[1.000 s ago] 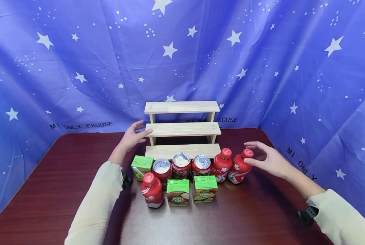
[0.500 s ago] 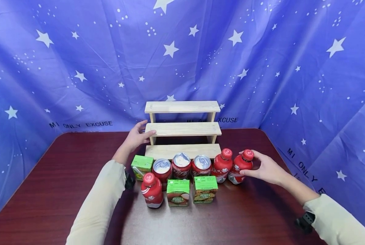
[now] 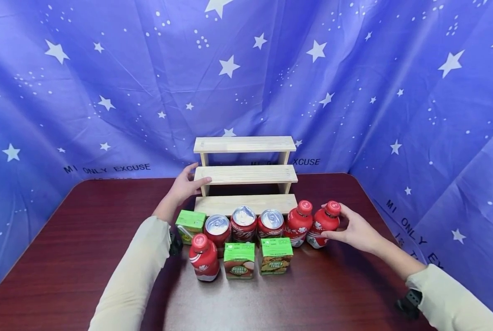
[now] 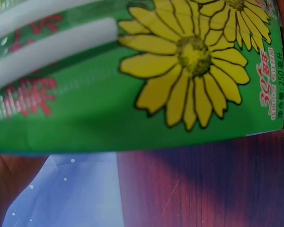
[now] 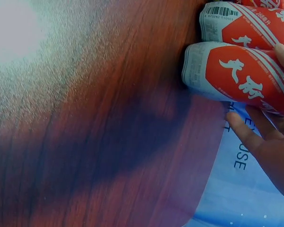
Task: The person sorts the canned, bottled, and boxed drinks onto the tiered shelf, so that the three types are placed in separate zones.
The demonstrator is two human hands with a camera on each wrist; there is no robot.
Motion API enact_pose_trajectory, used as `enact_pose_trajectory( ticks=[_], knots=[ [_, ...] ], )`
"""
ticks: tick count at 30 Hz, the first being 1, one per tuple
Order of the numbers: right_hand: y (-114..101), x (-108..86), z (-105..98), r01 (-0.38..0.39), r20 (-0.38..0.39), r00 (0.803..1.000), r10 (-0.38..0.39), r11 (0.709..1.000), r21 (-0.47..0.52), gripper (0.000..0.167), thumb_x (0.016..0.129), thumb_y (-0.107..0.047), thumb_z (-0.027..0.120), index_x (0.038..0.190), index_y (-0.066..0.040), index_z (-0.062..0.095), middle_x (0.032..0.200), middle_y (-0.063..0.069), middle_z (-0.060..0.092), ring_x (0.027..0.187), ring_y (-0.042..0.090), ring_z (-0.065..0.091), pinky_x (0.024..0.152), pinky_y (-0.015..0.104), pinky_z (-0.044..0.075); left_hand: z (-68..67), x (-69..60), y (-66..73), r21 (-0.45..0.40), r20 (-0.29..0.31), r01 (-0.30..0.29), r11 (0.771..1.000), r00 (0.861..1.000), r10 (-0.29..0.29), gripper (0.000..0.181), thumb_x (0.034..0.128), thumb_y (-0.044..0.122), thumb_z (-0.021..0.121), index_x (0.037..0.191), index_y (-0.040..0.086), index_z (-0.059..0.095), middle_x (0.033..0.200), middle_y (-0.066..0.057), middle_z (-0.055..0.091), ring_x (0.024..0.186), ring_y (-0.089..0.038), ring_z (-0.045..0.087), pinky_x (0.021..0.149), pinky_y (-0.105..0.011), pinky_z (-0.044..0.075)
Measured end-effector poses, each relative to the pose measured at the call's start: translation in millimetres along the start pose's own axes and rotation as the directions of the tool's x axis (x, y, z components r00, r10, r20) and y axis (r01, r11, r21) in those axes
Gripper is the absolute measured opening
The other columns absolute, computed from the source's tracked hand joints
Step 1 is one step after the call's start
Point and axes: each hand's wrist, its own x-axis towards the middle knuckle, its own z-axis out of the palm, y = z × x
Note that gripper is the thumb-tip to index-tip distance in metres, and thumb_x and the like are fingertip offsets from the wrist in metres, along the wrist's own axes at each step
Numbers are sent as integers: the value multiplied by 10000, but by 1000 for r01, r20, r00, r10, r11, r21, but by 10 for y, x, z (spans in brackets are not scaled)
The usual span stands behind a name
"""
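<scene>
My left hand (image 3: 183, 186) is at the left end of a three-tier wooden display rack (image 3: 246, 174). The thumb lies on the middle board, and the other fingers go round its left end, partly hidden. On the right, my right hand (image 3: 356, 229) holds the outermost red bottle (image 3: 323, 225), thumb in front and fingers behind. That bottle (image 5: 241, 75) stands upright on the table beside a second red bottle (image 3: 298, 226). In the right wrist view the thumb touches its side. A green drink carton (image 4: 85, 104) with yellow flowers fills much of the left wrist view.
Several red cans (image 3: 244, 225) stand in a row before the rack, with the green carton (image 3: 190, 225) at their left. In front are another red bottle (image 3: 205, 259) and two green-topped cartons (image 3: 239, 262). A blue star-patterned curtain (image 3: 246, 92) hangs behind the dark red table (image 3: 333, 294).
My right hand has closed in on the outermost bottle, lowering its thumb onto the bottle's side. My left hand has shifted slightly right onto the middle board. The drinks stand as before.
</scene>
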Motion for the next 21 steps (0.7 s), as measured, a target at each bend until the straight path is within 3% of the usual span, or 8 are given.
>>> enact_pose_trajectory(
  ticks=[11,16,21],
  knots=[
    [-67,-34,-18,-75,-78,995,68,992,-100,694,717,-210,819,1305,-53,485,1154,136,599,872,-43,553,729,185,545,19,2,12,-23,7,11,1000,1000,-11,831,871,223,670,1507,146,141,1322,-282,408,1157,-414,517,907,-485,516],
    [-103,-30,-90,-66,-126,990,56,994,-82,679,731,-193,808,1313,-59,486,1146,108,604,879,-86,558,731,146,529,22,-13,16,-9,7,23,1000,1000,-23,820,875,227,663,1506,151,145,1302,-288,421,1161,-414,513,911,-481,516],
    [-169,11,-201,-25,-184,983,13,998,-66,653,732,-162,806,1300,-63,499,1065,-180,573,876,-107,565,736,83,491,15,-41,60,-14,14,21,1000,1000,-20,817,881,218,655,1507,136,136,1298,-302,417,1172,-423,501,932,-486,503]
  ],
)
